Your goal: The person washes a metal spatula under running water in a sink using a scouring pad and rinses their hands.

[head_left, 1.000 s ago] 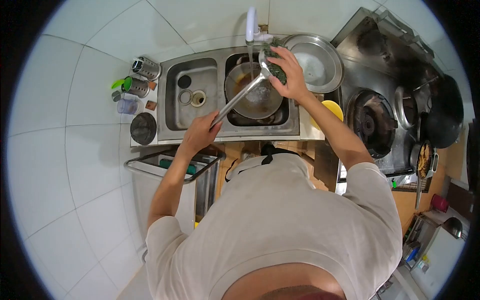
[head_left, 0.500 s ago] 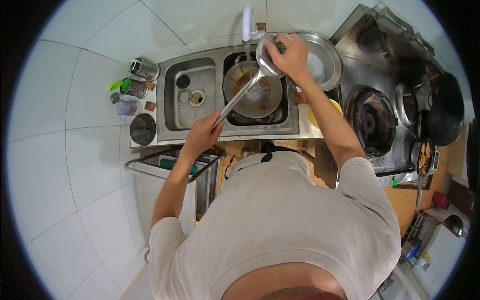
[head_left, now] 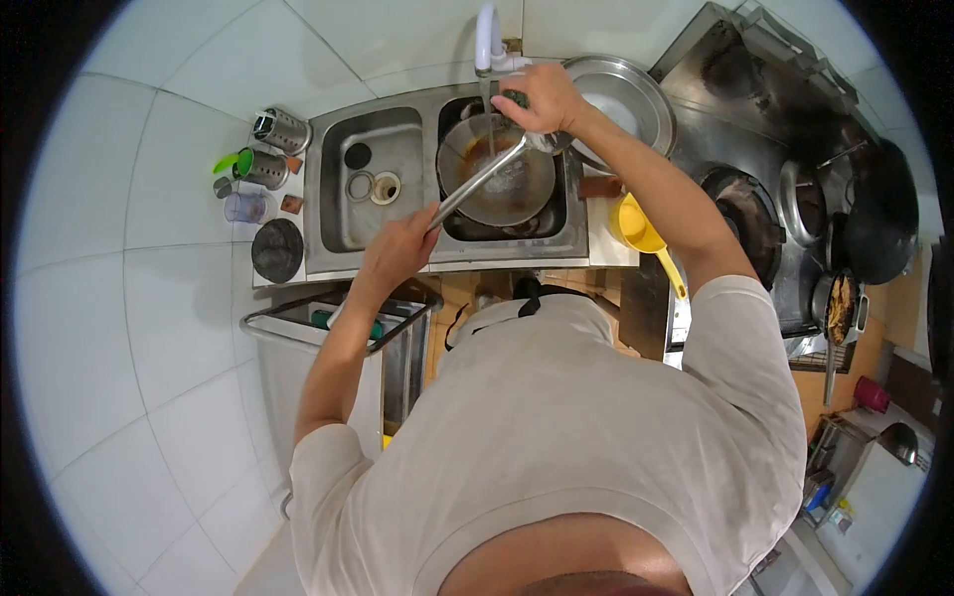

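Observation:
My left hand (head_left: 399, 250) is wrapped round the end of a long metal ladle's handle (head_left: 481, 186). The ladle slants up and right over the sink, its bowl mostly hidden beneath my right hand (head_left: 553, 97). That hand is closed on a dark green scouring pad (head_left: 517, 97), close to the ladle's bowl and beside the running water. Water falls from the white faucet (head_left: 485, 45) into a round metal pan (head_left: 537, 194), which sits in the right sink basin with brownish water in it.
The left sink basin (head_left: 343, 214) holds a ring and a dark round piece. Perforated metal holders (head_left: 263, 169) stand left of it. To the right are a yellow scoop (head_left: 636, 226), a large metal basin (head_left: 636, 94), and a stove burner (head_left: 745, 214) with pans beyond.
My right hand has shifted left with the scouring pad, nearer the water stream. The ladle's bowl has turned and is now mostly out of sight. More of the yellow scoop shows.

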Motion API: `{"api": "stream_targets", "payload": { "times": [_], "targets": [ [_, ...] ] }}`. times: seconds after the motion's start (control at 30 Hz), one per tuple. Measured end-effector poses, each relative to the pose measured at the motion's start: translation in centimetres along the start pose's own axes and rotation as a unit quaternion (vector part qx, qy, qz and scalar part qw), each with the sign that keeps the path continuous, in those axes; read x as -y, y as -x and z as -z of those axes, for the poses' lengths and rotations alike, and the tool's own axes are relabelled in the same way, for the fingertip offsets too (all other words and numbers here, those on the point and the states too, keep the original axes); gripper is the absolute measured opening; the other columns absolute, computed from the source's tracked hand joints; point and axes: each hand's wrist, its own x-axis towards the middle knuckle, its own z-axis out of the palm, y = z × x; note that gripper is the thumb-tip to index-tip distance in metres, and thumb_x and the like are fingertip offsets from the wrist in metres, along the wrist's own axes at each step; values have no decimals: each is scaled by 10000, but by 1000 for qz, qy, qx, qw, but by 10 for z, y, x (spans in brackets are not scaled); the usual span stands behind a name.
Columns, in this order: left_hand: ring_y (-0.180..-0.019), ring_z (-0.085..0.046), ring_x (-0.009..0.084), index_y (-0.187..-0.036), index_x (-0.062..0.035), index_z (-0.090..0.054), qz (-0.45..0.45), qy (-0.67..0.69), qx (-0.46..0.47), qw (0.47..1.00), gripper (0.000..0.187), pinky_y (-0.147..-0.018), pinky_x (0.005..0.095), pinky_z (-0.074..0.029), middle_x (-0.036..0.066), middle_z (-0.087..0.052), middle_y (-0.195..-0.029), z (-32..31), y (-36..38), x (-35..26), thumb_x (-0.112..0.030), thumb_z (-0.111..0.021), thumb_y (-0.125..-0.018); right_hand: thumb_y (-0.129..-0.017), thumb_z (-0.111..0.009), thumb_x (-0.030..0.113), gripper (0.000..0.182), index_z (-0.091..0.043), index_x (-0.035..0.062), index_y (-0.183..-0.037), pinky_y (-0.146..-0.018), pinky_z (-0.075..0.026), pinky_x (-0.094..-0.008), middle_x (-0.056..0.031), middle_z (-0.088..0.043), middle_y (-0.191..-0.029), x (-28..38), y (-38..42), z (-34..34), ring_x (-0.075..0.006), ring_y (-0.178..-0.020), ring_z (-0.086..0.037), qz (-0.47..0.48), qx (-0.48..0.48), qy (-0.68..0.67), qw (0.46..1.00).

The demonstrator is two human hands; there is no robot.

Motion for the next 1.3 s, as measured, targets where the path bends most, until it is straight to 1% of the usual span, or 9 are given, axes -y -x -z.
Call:
{"api": "stream_targets", "payload": {
  "times": [0.33, 0.5, 0.67, 0.73, 0.83, 0.93, 1.03, 1.17, 1.3],
  "targets": [
    [-766, -617, 416, -1207, -13, -527, -14, 44, -29, 999, 376, -618, 463, -481, 214, -641, -896, -22, 9, 3, -67, -625, -848, -799, -642, 367, 351, -697, 73, -983, -768, -497, -439, -191, -685, -865, 10, 35, -24, -384, -821, -645, -380, -294, -82, 873],
    [-771, -616, 401, -1272, -55, -512, -4, 29, -69, 997, 436, -614, 465, -481, 203, -632, -896, -18, 3, 5, -71, -621, -850, -913, -530, 384, 656, -387, -66, -1368, -1076, -308, -389, -257, -446, -1372, 46, 66, -52, -356, -1291, -415, -393, -305, -189, 847],
    [-730, -606, 365, -1325, -156, -503, 22, -82, -6, 996, 496, -624, 446, -495, 142, -578, -883, -6, -12, -10, -27, -539, -848, -916, -398, 593, 679, -517, 27, -1272, -1025, -363, -427, -146, -524, -1303, 49, 48, -26, -272, -1217, -472, -502, -355, -672, 413],
    [-741, -606, 352, -1339, -219, -500, 34, -133, 13, 990, 551, -636, 438, -500, 124, -550, -916, 0, -12, -9, -7, -522, -831, -898, -355, 648, 703, -558, 40, -1186, -966, -412, -467, -119, -584, -1187, 39, 61, -13, -259, -1121, -541, -459, -334, -724, 392],
    [-768, -613, 335, -1351, -265, -488, 36, -165, 7, 986, 622, -657, 433, -504, 122, -542, -976, 10, -6, -9, 14, -531, -798, -900, -495, 540, 591, -559, 10, -1152, -926, -442, -468, -127, -604, -1110, 39, 80, 10, -262, -1034, -580, -434, -300, -747, 404],
    [-790, -617, 324, -1337, -212, -501, 25, -190, 16, 981, 575, -671, 436, -508, 114, -534, -1044, 12, 0, -7, 0, -538, -805, -854, -662, 371, 492, -573, -30, -1124, -882, -480, -424, -153, -630, -1054, 15, 100, -9, -255, -958, -612, -510, -185, -515, 664],
    [-762, -619, 335, -1243, -151, -553, 51, -76, -60, 994, 444, -616, 422, -483, 125, -567, -914, 7, -3, -9, -100, -623, -808, -819, -727, 278, 454, -616, -90, -1061, -852, -490, -352, -179, -665, -973, -22, 129, -56, -248, -889, -634, -510, -272, -365, 730],
    [-618, -584, 278, -1040, -69, -580, 159, 121, 182, 963, 212, -564, 364, -438, 97, -546, -675, -2, -4, 4, -197, -621, -875, -873, -661, 336, 519, -588, -121, -1107, -933, -441, -351, -208, -643, -1063, 17, 116, -22, -303, -979, -611, -483, -276, -314, 769],
    [-584, -544, 283, -952, -27, -570, 191, 250, 161, 936, 198, -553, 372, -405, 146, -556, -646, -31, -4, 8, -219, -587, -910, -914, -582, 415, 628, -500, -120, -1232, -914, -456, -360, -212, -577, -1207, -26, 125, -55, -299, -993, -598, -565, -312, -219, 732]
  ]
}}
